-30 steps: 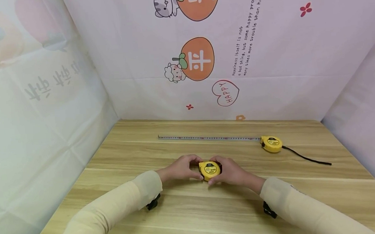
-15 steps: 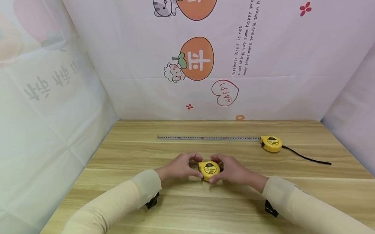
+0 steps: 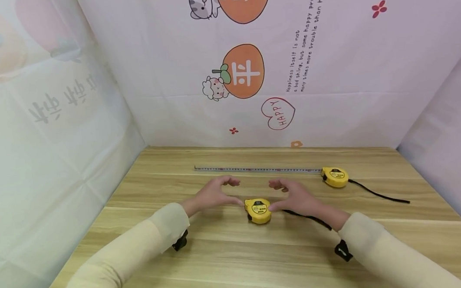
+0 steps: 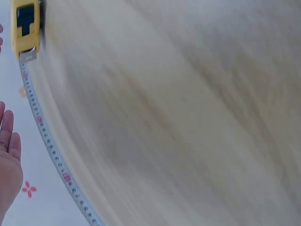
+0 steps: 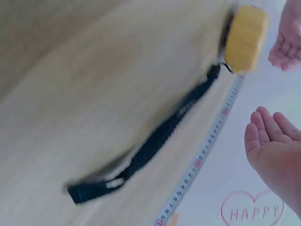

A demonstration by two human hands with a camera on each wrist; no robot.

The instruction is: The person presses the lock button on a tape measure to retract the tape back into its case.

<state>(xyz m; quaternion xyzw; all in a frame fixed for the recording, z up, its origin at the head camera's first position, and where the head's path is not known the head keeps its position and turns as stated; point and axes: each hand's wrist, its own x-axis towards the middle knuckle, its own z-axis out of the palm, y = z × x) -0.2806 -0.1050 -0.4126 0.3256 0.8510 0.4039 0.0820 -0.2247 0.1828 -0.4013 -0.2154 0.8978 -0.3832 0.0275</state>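
A yellow tape measure (image 3: 259, 211) lies on the wooden table between my two hands, its black wrist strap (image 5: 162, 129) trailing to the right. My left hand (image 3: 213, 193) is on its left side with fingers spread and holds nothing; the thumb tip is close to the case, and whether it touches I cannot tell. On the other side, my right hand (image 3: 299, 199) is likewise opened out, thumb tip at the case's right edge. Behind them a second yellow tape measure (image 3: 335, 177) lies with its blade (image 3: 255, 169) pulled out to the left.
The second tape's black strap (image 3: 379, 195) runs right along the table (image 3: 229, 266). A white printed cloth (image 3: 172, 77) forms the back wall, and plain white sheets enclose both sides.
Both hands held the near tape measure by its sides; now they have let go and moved apart, outward and slightly back. Its black strap has come into view. The second tape measure stays put.
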